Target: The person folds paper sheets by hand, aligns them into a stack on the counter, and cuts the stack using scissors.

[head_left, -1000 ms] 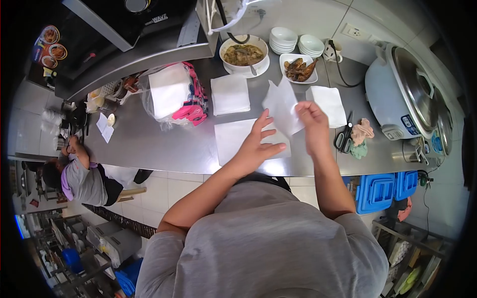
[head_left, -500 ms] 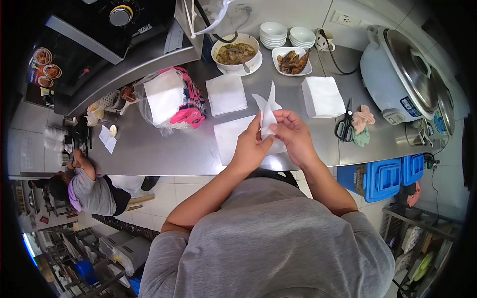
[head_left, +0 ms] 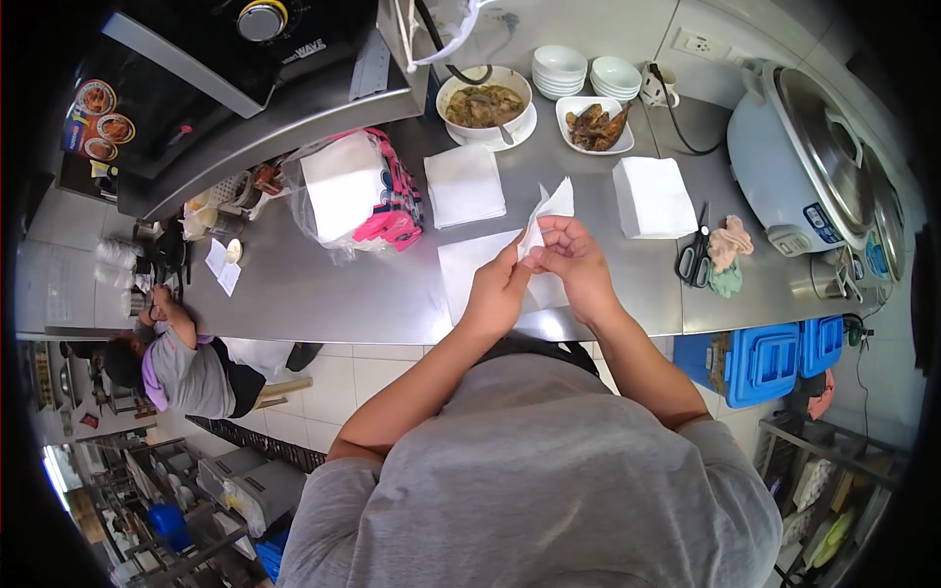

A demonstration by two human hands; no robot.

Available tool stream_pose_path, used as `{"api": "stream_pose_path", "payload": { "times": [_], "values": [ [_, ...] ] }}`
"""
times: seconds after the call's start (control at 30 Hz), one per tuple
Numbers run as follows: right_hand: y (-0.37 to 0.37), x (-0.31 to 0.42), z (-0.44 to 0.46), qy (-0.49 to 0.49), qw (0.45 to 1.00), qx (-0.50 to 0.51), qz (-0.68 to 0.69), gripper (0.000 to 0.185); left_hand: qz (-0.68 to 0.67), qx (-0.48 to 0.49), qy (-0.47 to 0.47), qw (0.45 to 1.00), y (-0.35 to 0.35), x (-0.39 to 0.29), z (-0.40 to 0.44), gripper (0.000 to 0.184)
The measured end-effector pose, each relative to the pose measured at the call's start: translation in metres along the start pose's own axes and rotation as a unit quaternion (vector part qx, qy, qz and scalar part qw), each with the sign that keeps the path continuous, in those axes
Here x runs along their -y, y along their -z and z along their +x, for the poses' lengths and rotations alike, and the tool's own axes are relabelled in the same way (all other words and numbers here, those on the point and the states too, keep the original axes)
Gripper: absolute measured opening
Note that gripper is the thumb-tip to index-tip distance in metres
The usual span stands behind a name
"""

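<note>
Between my two hands is a white paper napkin (head_left: 553,203), folded and creased, its pointed ends sticking up. My left hand (head_left: 498,290) pinches it from the left side. On the other side, the thumb and bent fingers of my right hand (head_left: 575,267) grip its lower part. Beneath my hands a flat white napkin (head_left: 469,269) lies on the steel counter (head_left: 368,294). Behind it is a stack of napkins (head_left: 465,188), and a taller napkin stack (head_left: 655,199) stands to the right. More napkins (head_left: 340,189) rest on a plastic-wrapped pink package (head_left: 392,230) at the left.
At the back are a bowl of food (head_left: 482,103), a dish of fish (head_left: 596,127) and white bowls (head_left: 560,69). Scissors (head_left: 694,260) and crumpled cloths (head_left: 728,245) lie right, near a large rice cooker (head_left: 799,162). Another person (head_left: 201,367) works at far left.
My fingers have shifted on the napkin, and its upper ends now lean right, closer together. The whole view has moved slightly, so the counter things appear further right.
</note>
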State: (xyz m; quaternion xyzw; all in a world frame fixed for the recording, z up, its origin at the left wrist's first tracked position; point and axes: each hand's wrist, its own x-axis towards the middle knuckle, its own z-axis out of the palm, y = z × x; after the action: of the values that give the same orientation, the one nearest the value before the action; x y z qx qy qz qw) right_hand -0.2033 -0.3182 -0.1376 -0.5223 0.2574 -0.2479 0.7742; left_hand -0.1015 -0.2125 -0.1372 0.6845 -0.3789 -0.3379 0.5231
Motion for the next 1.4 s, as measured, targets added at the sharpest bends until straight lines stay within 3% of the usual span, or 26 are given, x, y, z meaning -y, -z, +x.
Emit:
{"api": "stream_pose_path", "payload": {
  "times": [0.1,0.2,0.23,0.3,0.37,0.47,0.57,0.63,0.77,0.87,0.97,1.07,1.27,1.4],
  "values": [
    [-0.001,-0.001,0.005,0.012,0.999,0.046,-0.002,0.041,-0.278,-0.069,0.130,0.949,0.004,-0.001,0.007,0.041],
    [-0.005,0.004,0.003,0.039,0.998,0.051,-0.021,0.042,-0.115,-0.143,0.114,0.976,0.028,0.017,0.015,0.042],
    [0.001,0.003,0.001,0.065,0.996,0.032,-0.045,0.042,-0.211,-0.177,0.093,0.957,0.034,0.024,0.013,0.044],
    [0.013,0.009,-0.005,0.105,0.993,-0.003,-0.057,0.039,-0.244,-0.236,0.065,0.938,0.044,0.043,0.003,0.044],
    [0.051,-0.005,-0.007,0.093,0.981,-0.024,-0.170,0.036,-0.271,-0.275,0.039,0.922,0.049,0.050,-0.013,0.045],
    [0.103,-0.060,-0.011,0.038,0.953,-0.061,-0.296,0.031,-0.150,-0.223,0.131,0.954,0.060,0.128,-0.040,0.043],
    [0.105,-0.084,-0.019,0.023,0.913,-0.080,-0.400,0.028,-0.074,-0.177,0.177,0.965,0.058,0.157,-0.051,0.040],
    [0.102,-0.100,-0.027,0.079,0.880,-0.082,-0.461,0.026,-0.026,-0.188,0.159,0.969,0.057,0.173,-0.052,0.037],
    [0.097,-0.110,-0.036,0.088,0.844,-0.103,-0.520,0.025,0.047,-0.196,0.151,0.968,0.057,0.173,-0.049,0.030],
    [0.098,-0.113,-0.039,0.110,0.833,-0.111,-0.530,0.025,0.061,-0.187,0.172,0.965,0.056,0.171,-0.047,0.025],
    [0.091,-0.107,-0.043,0.094,0.837,-0.136,-0.522,0.024,0.127,-0.169,0.113,0.971,0.056,0.187,-0.045,0.023],
    [0.093,-0.113,-0.042,0.112,0.824,-0.141,-0.537,0.025,0.108,-0.173,0.146,0.968,0.055,0.179,-0.044,0.023],
    [0.092,-0.112,-0.042,0.119,0.826,-0.138,-0.534,0.024,0.127,-0.192,0.090,0.969,0.053,0.186,-0.049,0.020],
    [0.091,-0.111,-0.042,0.122,0.826,-0.139,-0.532,0.023,0.101,-0.200,0.139,0.965,0.052,0.181,-0.048,0.022]
  ]
}}
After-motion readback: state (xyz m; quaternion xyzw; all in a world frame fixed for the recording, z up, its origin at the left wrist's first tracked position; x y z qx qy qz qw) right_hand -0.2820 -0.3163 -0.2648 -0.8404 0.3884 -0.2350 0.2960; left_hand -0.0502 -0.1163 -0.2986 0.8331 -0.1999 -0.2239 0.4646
